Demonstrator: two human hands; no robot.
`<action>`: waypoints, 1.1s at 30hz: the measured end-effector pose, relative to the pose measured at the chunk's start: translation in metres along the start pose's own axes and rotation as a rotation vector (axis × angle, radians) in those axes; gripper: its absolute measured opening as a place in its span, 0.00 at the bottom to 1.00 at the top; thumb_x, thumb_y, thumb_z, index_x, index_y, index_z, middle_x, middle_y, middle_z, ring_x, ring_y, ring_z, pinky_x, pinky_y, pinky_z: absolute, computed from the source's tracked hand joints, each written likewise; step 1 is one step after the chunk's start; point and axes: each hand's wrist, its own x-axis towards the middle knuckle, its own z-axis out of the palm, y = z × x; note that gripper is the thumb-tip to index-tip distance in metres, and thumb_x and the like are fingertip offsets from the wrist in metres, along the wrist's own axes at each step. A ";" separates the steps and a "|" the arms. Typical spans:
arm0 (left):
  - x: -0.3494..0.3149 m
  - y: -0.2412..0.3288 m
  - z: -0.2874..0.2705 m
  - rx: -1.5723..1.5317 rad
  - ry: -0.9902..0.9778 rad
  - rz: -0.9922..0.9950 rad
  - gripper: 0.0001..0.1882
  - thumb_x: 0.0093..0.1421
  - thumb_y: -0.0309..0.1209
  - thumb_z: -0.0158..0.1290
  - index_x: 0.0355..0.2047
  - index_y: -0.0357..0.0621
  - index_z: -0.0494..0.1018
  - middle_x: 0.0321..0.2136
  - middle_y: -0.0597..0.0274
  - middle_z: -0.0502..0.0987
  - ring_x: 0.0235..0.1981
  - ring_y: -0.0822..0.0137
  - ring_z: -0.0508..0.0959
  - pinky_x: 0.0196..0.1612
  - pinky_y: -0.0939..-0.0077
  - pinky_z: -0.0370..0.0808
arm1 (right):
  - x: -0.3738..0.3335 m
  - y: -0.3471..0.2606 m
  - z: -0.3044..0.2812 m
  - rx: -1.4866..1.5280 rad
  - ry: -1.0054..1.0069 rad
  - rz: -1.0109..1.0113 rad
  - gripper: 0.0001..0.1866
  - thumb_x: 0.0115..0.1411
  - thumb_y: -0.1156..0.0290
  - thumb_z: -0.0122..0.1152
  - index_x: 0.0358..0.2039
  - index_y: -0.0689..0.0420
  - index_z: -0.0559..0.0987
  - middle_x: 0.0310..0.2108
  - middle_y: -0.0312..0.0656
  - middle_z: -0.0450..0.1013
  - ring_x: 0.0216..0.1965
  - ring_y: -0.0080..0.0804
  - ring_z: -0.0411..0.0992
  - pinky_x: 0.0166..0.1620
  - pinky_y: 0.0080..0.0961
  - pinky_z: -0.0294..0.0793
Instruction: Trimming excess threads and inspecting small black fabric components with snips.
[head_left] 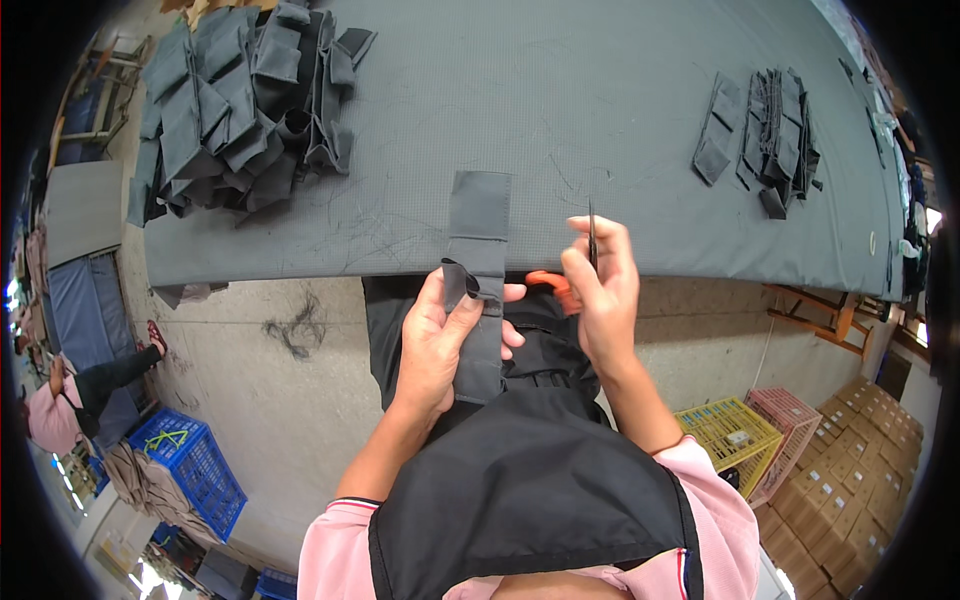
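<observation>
Head view: grey-draped table [560, 110], floor [260, 420], stacked cartons [845, 475]; left hand [432, 345] clamped on strip [480, 208], right hand [606, 285] on scissors [568, 297].

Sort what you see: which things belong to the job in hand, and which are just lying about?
Job, apparently:
grey strip (left hand)
scissors (right hand)
left pile of strips
right pile of strips
table

Lying about, apparently:
blue crate
yellow crate
pink crate
cardboard boxes
dark thread tangle

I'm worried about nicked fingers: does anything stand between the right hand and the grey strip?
Yes, lower down: the orange scissors handle and fingertips of the left hand, poking past the right edge of the grey strip. Between the right hand and the strip's upper end, nothing visible.
</observation>
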 end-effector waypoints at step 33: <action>-0.003 -0.005 0.006 0.081 0.000 0.167 0.20 0.65 0.31 0.47 0.54 0.37 0.58 0.41 0.48 0.75 0.27 0.66 0.78 0.29 0.77 0.77 | -0.005 0.002 0.000 -0.326 -0.077 -0.262 0.10 0.51 0.81 0.62 0.36 0.62 0.77 0.28 0.38 0.68 0.27 0.21 0.69 0.28 0.17 0.68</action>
